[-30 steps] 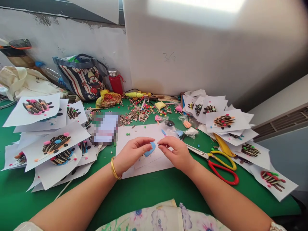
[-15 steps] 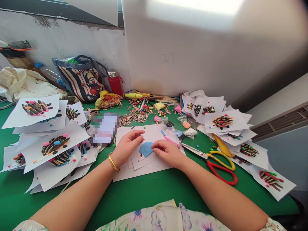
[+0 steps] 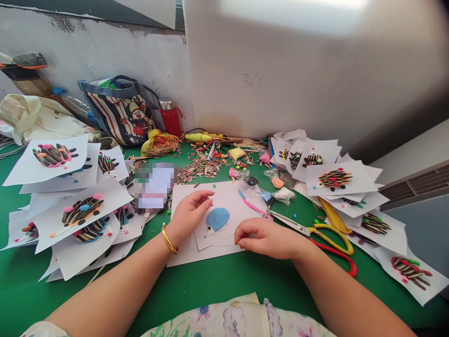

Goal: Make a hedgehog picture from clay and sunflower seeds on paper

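While curved fingers [image 3: 200, 194] flank white paper [image 3: 224, 235], blue clay [image 3: 219, 216] forms an oval.

Craft workspace — green table [image 3: 206, 277], scattered seeds [image 3: 198, 169], scissors [image 3: 307, 230], stacked seed pictures [image 3: 84, 207]

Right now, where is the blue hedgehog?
In the head view, the blue hedgehog lies below centre, slightly left, on a small white sheet between the left hand and the right hand.
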{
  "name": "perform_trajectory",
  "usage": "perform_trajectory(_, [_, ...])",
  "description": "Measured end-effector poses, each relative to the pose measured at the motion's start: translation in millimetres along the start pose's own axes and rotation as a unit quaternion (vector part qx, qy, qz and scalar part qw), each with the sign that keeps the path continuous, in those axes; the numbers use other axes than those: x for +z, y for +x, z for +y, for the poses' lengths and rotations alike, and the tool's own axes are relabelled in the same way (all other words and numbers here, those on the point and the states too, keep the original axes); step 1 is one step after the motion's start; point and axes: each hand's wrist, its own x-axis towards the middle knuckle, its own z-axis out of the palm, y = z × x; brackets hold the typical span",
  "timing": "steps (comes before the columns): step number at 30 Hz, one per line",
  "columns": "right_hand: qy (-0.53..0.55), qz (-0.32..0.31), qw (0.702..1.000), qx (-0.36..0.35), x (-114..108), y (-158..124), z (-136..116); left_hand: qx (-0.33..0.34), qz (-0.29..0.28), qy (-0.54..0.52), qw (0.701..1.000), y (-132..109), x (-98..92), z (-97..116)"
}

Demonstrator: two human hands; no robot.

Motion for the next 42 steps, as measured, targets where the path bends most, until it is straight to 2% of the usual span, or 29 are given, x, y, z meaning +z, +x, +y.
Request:
perform_trajectory(10, [-0.057,0.096,0.994,-0.016,7,10,8,-0.005,-0.004,0.059,0.998,-6,0.0,2])
perform_trajectory(15, [-0.056,0.140,0.987,-0.052,12,17,13,0.000,-0.008,0.086,0.996,-7,-0.5,4])
perform_trajectory(25, [-0.075,0.171,0.982,-0.035,15,22,10,0.000,-0.017,0.111,0.994,-8,-0.1,9])
perform_trajectory(33, [-0.019,0.261,0.965,-0.001,12,33,26,-0.002,-0.011,0.069,0.998,-7,1.5,4])
perform_trajectory(37, [-0.079,0.296,0.952,0.022,13,33,29,-0.008,-0.005,0.030,1.000,-4,3.0,-1])
perform_trajectory(42, [-0.197,0.302,0.932,-0.033,17,42,29,-0.017,-0.003,0.023,1.000,-3,4.1,-3])
